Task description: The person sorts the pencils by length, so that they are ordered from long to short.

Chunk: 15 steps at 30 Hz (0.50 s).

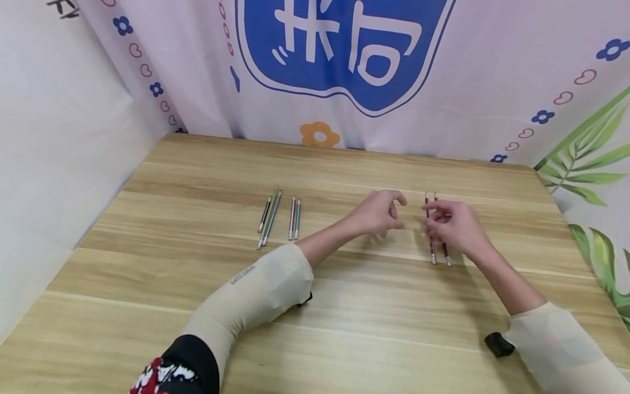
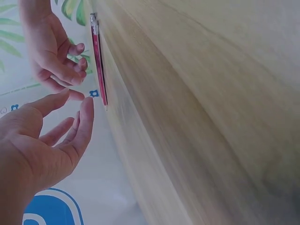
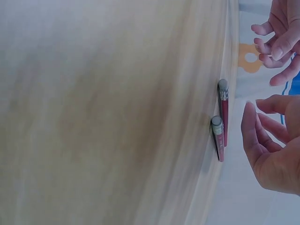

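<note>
Two dark red pencils with eraser ends, a left one (image 1: 433, 253) and a right one (image 1: 447, 256), lie side by side on the table's right half. Over them hovers my right hand (image 1: 458, 224), thumb and fingers bent towards each other with nothing between them. The right wrist view shows that hand (image 3: 276, 150) apart from the pencils (image 3: 225, 110). To the left, my left hand (image 1: 378, 213) hangs above the table with loosely curved fingers and holds nothing. In the left wrist view its thumb and fingers (image 2: 84, 122) are spread apart.
On the wooden table (image 1: 374, 328), a pink pencil (image 1: 292, 219) and a teal pencil (image 1: 297, 220) lie close together. Left of them is a group with a black pencil (image 1: 264, 214) and a longer teal pencil (image 1: 272, 219). A printed cloth (image 1: 423, 126) hangs behind the table.
</note>
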Each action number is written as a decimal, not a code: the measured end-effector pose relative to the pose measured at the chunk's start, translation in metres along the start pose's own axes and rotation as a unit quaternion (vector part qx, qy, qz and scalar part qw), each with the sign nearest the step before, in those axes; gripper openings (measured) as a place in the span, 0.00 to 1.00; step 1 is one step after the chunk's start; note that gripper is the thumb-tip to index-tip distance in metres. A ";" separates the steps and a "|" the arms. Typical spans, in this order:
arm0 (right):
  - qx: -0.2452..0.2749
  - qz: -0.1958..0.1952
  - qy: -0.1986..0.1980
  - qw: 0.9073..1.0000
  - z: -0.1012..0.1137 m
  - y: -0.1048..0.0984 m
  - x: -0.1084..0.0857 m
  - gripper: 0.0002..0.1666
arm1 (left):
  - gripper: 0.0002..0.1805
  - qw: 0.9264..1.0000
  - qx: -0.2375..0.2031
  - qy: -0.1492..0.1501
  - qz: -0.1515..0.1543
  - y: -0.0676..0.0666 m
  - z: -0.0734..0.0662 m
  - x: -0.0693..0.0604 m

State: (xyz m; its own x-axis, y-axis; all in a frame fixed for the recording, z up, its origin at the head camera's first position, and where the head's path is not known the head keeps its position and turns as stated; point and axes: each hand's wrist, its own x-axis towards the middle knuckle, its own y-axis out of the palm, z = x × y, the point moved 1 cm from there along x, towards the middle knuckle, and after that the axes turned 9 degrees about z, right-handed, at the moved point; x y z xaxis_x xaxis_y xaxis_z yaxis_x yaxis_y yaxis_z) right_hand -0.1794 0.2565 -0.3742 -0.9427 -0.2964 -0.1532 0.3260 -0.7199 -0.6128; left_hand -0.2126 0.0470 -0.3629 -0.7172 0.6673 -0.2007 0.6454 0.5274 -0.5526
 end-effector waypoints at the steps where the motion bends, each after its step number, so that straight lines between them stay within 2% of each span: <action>1: 0.004 0.003 0.001 1.000 0.000 0.001 0.000 0.22 | 0.29 1.000 0.000 -0.001 0.000 -0.001 0.000 -0.001; 8: 0.013 0.015 0.002 1.000 0.003 0.004 0.001 0.23 | 0.28 1.000 0.001 -0.018 -0.003 -0.007 0.004 -0.007; 15: 0.007 0.020 -0.008 1.000 0.006 0.009 0.001 0.23 | 0.27 1.000 0.003 -0.012 -0.007 -0.013 0.008 -0.013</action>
State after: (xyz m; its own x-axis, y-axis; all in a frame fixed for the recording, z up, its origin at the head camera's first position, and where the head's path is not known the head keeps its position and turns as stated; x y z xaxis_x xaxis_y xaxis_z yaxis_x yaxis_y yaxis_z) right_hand -0.1767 0.2463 -0.3747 -0.9278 -0.3344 -0.1655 0.3643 -0.7158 -0.5958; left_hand -0.2140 0.0272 -0.3599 -0.7317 0.6477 -0.2125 0.6345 0.5331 -0.5596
